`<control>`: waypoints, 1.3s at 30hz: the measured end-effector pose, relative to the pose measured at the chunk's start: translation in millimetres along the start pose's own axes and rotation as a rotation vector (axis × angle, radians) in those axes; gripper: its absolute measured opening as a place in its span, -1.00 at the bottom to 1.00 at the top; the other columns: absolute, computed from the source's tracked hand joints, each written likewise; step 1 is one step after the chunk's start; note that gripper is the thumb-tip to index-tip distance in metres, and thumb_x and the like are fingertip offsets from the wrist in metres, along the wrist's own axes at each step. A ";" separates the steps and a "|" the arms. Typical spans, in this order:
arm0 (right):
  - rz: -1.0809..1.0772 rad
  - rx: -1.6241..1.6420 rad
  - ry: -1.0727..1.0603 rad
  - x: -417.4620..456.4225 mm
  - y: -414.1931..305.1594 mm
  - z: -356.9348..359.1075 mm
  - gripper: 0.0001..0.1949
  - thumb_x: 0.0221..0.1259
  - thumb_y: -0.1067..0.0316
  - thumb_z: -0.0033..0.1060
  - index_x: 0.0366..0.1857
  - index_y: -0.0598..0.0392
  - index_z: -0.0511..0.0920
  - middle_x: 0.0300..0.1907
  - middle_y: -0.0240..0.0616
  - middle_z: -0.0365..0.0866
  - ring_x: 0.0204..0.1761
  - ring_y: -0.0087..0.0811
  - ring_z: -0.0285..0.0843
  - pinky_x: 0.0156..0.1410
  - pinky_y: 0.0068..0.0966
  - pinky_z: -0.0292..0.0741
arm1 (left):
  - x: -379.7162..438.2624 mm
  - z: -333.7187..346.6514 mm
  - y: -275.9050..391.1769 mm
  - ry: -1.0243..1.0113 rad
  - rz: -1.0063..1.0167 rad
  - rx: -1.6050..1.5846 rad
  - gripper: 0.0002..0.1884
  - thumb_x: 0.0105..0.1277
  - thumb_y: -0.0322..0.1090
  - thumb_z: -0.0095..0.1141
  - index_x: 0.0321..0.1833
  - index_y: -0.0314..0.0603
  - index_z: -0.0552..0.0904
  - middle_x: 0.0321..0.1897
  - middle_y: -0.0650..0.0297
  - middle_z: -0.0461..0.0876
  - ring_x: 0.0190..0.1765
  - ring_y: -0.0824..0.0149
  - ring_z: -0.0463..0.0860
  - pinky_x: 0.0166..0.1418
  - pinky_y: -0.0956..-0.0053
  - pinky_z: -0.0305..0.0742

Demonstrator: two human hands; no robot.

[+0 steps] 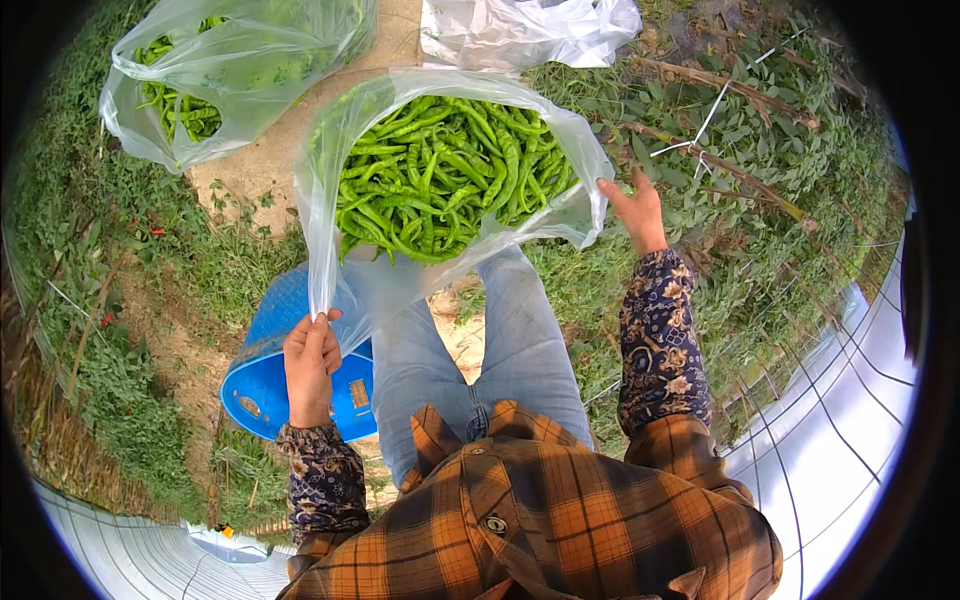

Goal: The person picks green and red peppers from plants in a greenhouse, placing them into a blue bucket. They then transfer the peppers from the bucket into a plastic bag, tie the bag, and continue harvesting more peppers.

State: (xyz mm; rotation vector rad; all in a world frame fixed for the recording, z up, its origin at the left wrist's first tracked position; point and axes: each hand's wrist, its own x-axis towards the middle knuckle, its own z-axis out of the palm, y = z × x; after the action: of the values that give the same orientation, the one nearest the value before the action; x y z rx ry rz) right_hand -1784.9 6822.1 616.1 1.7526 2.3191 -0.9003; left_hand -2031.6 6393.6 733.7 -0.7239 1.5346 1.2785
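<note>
A large clear plastic bag (322, 180) full of long green chili peppers (450, 172) stands before me with its mouth spread wide. My left hand (311, 356) pinches a gathered corner of the bag and draws it down towards me. At the opposite side, my right hand (639, 212) has its thumb and a finger apart, with a fingertip at the bag's right rim. Whether that fingertip presses on the film is hard to see. The peppers lie loose inside, heaped near the opening.
A second plastic bag of green peppers (247, 67) stands at upper left on a bare concrete strip (240, 187). White plastic sheeting (525, 30) lies beyond. A blue plastic basket (277, 315) leans beside my left leg. Pepper plants, stakes and white string (712, 112) are on the right.
</note>
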 end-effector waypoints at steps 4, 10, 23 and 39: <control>0.220 0.415 -0.375 -29.4 -14.1 11.3 -0.51 0.24 0.17 0.26 -0.01 0.51 0.51 -0.23 0.00 0.71 -0.16 -0.32 0.69 0.04 -0.50 0.54 | -3.1 -14.0 -16.5 -0.049 -0.004 -0.078 -0.79 0.51 -0.27 -0.06 -0.26 -0.22 0.54 -0.69 0.53 0.14 -0.68 0.64 0.06 -0.62 0.66 -0.04; 0.309 0.703 -0.814 -97.1 -115.0 -1.3 -0.73 0.33 0.29 0.10 -0.16 0.34 0.59 -0.58 -0.35 0.54 -0.42 -0.54 0.50 -0.26 -0.58 0.45 | 15.1 -49.8 -36.4 -0.053 0.090 -0.229 -0.78 0.51 -0.24 -0.05 -0.28 -0.19 0.49 -0.69 0.50 0.13 -0.64 0.59 0.09 -0.56 0.62 0.04; 0.265 1.239 -0.364 22.2 -46.1 -64.6 -0.90 0.31 0.44 -0.01 -0.31 0.23 0.51 -0.62 -0.47 0.30 -0.57 -0.58 0.21 -0.34 -0.60 0.30 | -47.7 166.8 34.4 -0.099 0.126 -0.170 -0.76 0.44 -0.19 0.06 -0.34 -0.17 0.46 -0.68 0.52 0.20 -0.64 0.60 0.11 -0.56 0.63 0.00; 0.529 1.390 -0.231 40.5 -53.4 -97.4 -0.81 0.30 0.24 0.01 -0.47 0.01 0.36 -0.69 -0.53 0.08 -0.63 -0.57 0.01 -0.42 -0.47 0.15 | -50.2 83.3 49.7 -0.103 0.198 -0.161 -0.73 0.39 -0.15 0.12 -0.42 -0.11 0.46 -0.69 0.52 0.20 -0.61 0.55 0.18 -0.46 0.55 0.19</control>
State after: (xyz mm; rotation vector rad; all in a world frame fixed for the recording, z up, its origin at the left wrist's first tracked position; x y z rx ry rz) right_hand -1820.9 6897.0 700.2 2.1410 0.8022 -2.6448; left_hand -2033.1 6479.5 801.0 -0.6079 1.4594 1.5767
